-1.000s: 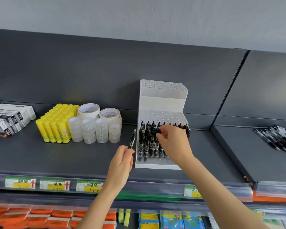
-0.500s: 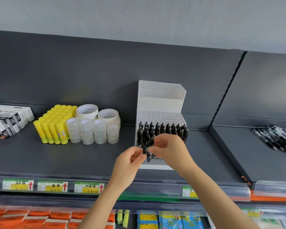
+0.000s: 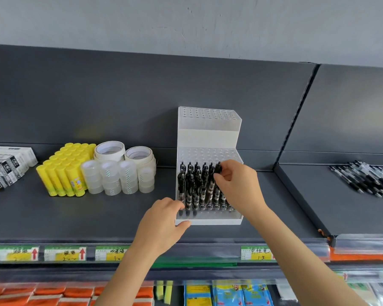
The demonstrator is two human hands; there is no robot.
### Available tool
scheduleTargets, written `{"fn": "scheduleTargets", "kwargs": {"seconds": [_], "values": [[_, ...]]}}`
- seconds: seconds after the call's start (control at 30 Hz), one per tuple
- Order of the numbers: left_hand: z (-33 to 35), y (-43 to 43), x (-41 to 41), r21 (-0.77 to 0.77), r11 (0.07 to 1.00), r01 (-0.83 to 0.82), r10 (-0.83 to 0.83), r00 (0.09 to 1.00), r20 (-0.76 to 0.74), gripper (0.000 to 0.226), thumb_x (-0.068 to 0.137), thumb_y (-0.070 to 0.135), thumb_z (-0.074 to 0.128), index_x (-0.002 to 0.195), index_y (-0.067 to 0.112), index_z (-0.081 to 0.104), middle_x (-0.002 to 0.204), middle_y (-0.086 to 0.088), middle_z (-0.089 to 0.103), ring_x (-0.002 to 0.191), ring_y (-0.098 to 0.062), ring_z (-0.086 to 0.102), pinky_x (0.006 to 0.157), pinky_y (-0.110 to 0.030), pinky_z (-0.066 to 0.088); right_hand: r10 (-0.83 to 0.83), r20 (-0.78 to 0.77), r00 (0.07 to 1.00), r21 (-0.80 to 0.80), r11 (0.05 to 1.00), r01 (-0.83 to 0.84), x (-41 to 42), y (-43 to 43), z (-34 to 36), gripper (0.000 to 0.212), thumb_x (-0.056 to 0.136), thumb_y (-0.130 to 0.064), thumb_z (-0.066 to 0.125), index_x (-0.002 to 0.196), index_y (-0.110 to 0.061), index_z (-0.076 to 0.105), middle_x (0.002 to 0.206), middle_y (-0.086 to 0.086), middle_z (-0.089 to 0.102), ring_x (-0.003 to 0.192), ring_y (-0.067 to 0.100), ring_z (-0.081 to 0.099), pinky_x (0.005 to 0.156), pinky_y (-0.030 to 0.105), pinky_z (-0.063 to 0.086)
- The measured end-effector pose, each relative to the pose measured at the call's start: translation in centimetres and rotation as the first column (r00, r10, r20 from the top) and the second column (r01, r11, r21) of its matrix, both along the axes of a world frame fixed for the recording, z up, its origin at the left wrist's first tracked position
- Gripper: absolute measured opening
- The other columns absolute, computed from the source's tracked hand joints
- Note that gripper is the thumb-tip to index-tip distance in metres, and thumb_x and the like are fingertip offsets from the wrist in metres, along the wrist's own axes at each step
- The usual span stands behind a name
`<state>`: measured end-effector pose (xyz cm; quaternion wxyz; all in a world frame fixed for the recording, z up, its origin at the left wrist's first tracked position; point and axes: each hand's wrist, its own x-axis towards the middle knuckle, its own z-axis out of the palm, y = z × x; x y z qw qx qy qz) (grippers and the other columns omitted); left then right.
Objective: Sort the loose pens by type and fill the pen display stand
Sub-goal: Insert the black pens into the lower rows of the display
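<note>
On the shelf (image 3: pixel 97 217), our left hand (image 3: pixel 164 224) grips the stand (image 3: pixel 208 138) to steady it; our right hand (image 3: pixel 237 184) pinches a pen (image 3: pixel 217 168) upright.

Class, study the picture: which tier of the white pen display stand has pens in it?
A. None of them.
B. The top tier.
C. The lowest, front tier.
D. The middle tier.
C: the black pens stand in the lowest tier of the pen display stand, where the right hand pinches one pen by its top; the holes of the two tiers above are bare.
</note>
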<state>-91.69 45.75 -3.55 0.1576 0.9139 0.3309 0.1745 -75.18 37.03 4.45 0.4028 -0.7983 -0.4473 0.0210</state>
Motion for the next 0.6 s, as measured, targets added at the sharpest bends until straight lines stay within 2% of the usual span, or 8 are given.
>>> {"fn": "scheduleTargets", "kwargs": {"seconds": [0.1, 0.23, 0.37, 0.5, 0.6], "values": [[0.0, 0.0, -0.3, -0.023, 1.0, -0.016, 0.017, 1.0, 0.017, 0.044, 0.089, 0.048, 0.056, 0.129, 0.028, 0.053, 0.125, 0.012, 0.053, 0.118, -0.007, 0.047, 0.094, -0.023, 0.041, 0.007, 0.005, 1.0, -0.047, 0.999, -0.007, -0.1, 0.7, -1.0, 0.013, 0.088, -0.013, 0.057, 0.095, -0.004, 0.064, 0.083, 0.007, 0.068, 0.081, 0.026, 0.063, 0.074, 0.033, 0.049], [0.1, 0.1, -0.7, -0.057, 0.998, -0.024, 0.025, 1.0, 0.013, 0.045, 0.089, 0.047, 0.057, 0.129, 0.028, 0.052, 0.124, 0.013, 0.052, 0.117, -0.006, 0.047, 0.094, -0.024, 0.042, 0.013, -0.007, 1.0, -0.131, 0.991, -0.014, -0.3, 1.3, -2.7, 0.012, 0.088, -0.013, 0.055, 0.092, -0.006, 0.063, 0.083, 0.007, 0.067, 0.082, 0.029, 0.064, 0.071, 0.035, 0.051], [0.0, 0.0, -1.0, -0.198, 0.98, -0.016, 0.035, 0.995, 0.092, 0.042, 0.087, 0.043, 0.061, 0.126, 0.028, 0.055, 0.116, 0.016, 0.053, 0.109, -0.002, 0.05, 0.093, -0.023, 0.044, 0.006, -0.015, 1.0, -0.16, 0.987, -0.008, -0.5, 1.7, -3.5, 0.017, 0.087, -0.016, 0.055, 0.099, -0.007, 0.063, 0.085, 0.005, 0.069, 0.083, 0.028, 0.066, 0.074, 0.042, 0.056], [-0.1, 0.0, -1.0, -0.262, 0.965, 0.008, 0.029, 0.99, 0.136, 0.039, 0.086, 0.041, 0.064, 0.122, 0.029, 0.057, 0.111, 0.017, 0.054, 0.104, -0.001, 0.051, 0.092, -0.024, 0.045, -0.004, -0.028, 1.0, -0.155, 0.988, -0.001, -0.4, 1.8, -3.6, 0.018, 0.088, -0.014, 0.055, 0.101, -0.005, 0.064, 0.088, 0.008, 0.07, 0.084, 0.029, 0.066, 0.075, 0.042, 0.056], [-0.1, -0.1, -0.9, -0.322, 0.946, 0.043, 0.015, 0.985, 0.174, 0.039, 0.083, 0.039, 0.066, 0.12, 0.03, 0.058, 0.11, 0.019, 0.056, 0.103, 0.002, 0.052, 0.092, -0.024, 0.046, -0.001, -0.045, 0.999, -0.177, 0.984, -0.007, -0.4, 1.6, -3.7, 0.013, 0.088, -0.017, 0.058, 0.097, -0.01, 0.064, 0.088, 0.005, 0.07, 0.083, 0.025, 0.066, 0.076, 0.039, 0.055]]}}
